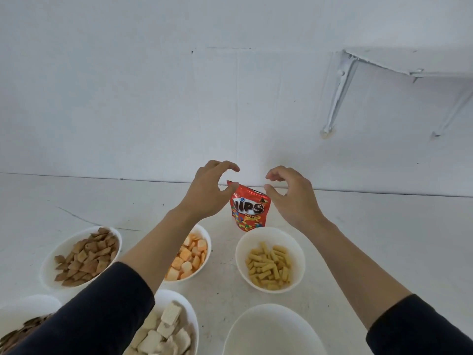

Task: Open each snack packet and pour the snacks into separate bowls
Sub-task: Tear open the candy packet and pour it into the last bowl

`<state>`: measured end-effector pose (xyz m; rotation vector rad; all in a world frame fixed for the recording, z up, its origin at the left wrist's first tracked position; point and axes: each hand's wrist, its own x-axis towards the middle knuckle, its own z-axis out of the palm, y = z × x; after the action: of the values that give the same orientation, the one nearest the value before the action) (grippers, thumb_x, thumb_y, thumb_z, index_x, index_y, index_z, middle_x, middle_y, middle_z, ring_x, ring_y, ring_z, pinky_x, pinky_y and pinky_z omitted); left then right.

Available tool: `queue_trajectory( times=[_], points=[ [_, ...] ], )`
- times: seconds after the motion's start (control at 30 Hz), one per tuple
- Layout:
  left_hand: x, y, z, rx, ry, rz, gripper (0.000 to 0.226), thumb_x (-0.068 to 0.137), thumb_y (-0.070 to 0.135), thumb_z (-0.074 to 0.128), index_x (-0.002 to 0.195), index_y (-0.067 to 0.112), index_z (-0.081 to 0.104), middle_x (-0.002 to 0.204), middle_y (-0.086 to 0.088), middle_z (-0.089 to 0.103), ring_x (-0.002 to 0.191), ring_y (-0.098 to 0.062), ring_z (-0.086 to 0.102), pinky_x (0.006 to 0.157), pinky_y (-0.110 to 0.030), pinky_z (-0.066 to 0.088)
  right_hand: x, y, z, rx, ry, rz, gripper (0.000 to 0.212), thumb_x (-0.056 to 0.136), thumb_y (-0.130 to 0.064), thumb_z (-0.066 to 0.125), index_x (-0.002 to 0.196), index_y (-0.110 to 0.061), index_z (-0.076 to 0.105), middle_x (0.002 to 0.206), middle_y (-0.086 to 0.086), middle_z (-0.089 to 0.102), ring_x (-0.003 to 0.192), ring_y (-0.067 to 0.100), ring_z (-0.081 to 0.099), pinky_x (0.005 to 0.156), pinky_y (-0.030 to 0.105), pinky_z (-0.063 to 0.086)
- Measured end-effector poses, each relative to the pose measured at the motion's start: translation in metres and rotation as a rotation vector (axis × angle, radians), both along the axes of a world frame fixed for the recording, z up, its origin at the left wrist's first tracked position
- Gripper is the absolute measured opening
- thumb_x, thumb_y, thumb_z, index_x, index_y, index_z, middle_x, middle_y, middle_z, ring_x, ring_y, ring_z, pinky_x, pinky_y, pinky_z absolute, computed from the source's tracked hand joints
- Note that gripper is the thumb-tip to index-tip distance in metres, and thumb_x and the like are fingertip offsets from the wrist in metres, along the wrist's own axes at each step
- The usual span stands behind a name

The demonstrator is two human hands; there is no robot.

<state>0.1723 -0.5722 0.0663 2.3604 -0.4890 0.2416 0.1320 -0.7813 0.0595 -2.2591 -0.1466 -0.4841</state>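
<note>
Where hands (252, 190) curl open: red pkt (249, 210) btwn, upright.

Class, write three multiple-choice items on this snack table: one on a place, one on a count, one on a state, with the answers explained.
1. Where does the red packet stand?
A. behind the bowl of yellow sticks
B. inside the empty bowl
C. on the wall shelf

2. How many bowls already hold snacks?
A. two
B. five
C. seven

3. How are the hands?
A. fists
B. flat on the table
C. open at the packet's top

Answers: 1 A, it stands upright just beyond that bowl. 2 B, five filled bowls show, one empty. 3 C, fingers curl apart beside its top corners.
</note>
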Motion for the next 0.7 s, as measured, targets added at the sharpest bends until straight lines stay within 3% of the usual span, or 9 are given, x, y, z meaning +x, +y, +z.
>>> queue_trajectory(
  times=[0.1,0.17,0.3,0.37,0.43,0.5,0.6,0.7],
  points=[
    [0.021,-0.011,-0.016,0.088,0.106,-0.013,0.037,0.099,0.035,0.059,0.135,0.038,0.052,0.141,0.001,0.050,0.134,-0.023,0.041,0.105,-0.034,0.039,0.018,-0.002,-0.014,-0.053,0.078,0.008,0.018,0.093,-0.021,0.067,0.111,-0.023,0.064,0.110,-0.004,0.064,0.109,0.016,0.056,0.090,0.032,0.047],
    [0.033,-0.013,-0.025,0.196,0.199,-0.043,0.043,0.100,0.040,0.057,0.142,0.038,0.047,0.143,-0.002,0.048,0.133,-0.025,0.043,0.108,-0.039,0.039,0.027,-0.001,-0.023,-0.089,0.147,0.014,0.022,0.093,-0.025,0.067,0.114,-0.023,0.064,0.112,-0.003,0.064,0.108,0.015,0.056,0.091,0.034,0.049],
    [0.042,-0.014,-0.037,0.238,0.270,-0.084,0.031,0.102,0.035,0.056,0.132,0.029,0.056,0.125,-0.003,0.051,0.110,-0.021,0.058,0.094,-0.030,0.045,0.036,0.002,-0.043,-0.051,0.181,0.013,0.009,0.092,-0.017,0.066,0.099,-0.020,0.069,0.095,-0.005,0.070,0.089,0.016,0.065,0.081,0.036,0.055],
    [0.044,-0.014,-0.042,0.189,0.231,-0.051,0.020,0.103,0.030,0.053,0.122,0.028,0.061,0.109,-0.001,0.050,0.091,-0.019,0.062,0.082,-0.027,0.050,0.037,0.001,-0.052,-0.012,0.163,-0.013,0.008,0.093,-0.014,0.064,0.095,-0.018,0.070,0.089,-0.007,0.070,0.083,0.014,0.064,0.074,0.029,0.052],
    [0.045,-0.014,-0.044,0.169,0.201,-0.028,0.017,0.104,0.027,0.051,0.116,0.026,0.064,0.100,0.001,0.049,0.079,-0.012,0.061,0.071,-0.019,0.044,0.038,0.001,-0.057,0.013,0.153,-0.031,0.009,0.095,-0.014,0.063,0.099,-0.016,0.071,0.091,-0.008,0.068,0.082,0.012,0.062,0.069,0.018,0.045],
    [0.046,-0.013,-0.047,0.155,0.174,-0.032,0.018,0.105,0.024,0.049,0.113,0.023,0.065,0.099,-0.001,0.050,0.082,-0.015,0.060,0.074,-0.023,0.045,0.041,0.000,-0.060,0.019,0.142,-0.028,0.009,0.096,-0.014,0.064,0.101,-0.015,0.071,0.094,-0.007,0.068,0.085,0.013,0.062,0.070,0.017,0.045],
    [0.046,-0.012,-0.046,0.135,0.142,-0.028,0.020,0.105,0.021,0.048,0.112,0.021,0.067,0.099,-0.005,0.055,0.091,-0.020,0.057,0.073,-0.021,0.041,0.043,0.002,-0.058,0.027,0.104,-0.022,0.009,0.095,-0.013,0.065,0.101,-0.015,0.072,0.097,-0.002,0.070,0.087,0.016,0.064,0.076,0.029,0.052],
    [0.044,-0.008,-0.035,0.108,0.117,-0.012,0.019,0.105,0.022,0.050,0.111,0.021,0.068,0.098,-0.003,0.056,0.092,-0.023,0.063,0.080,-0.030,0.048,0.044,0.004,-0.049,0.058,0.042,-0.021,0.009,0.096,-0.011,0.063,0.100,-0.015,0.071,0.096,-0.001,0.070,0.087,0.016,0.062,0.076,0.029,0.051]
  ],
)
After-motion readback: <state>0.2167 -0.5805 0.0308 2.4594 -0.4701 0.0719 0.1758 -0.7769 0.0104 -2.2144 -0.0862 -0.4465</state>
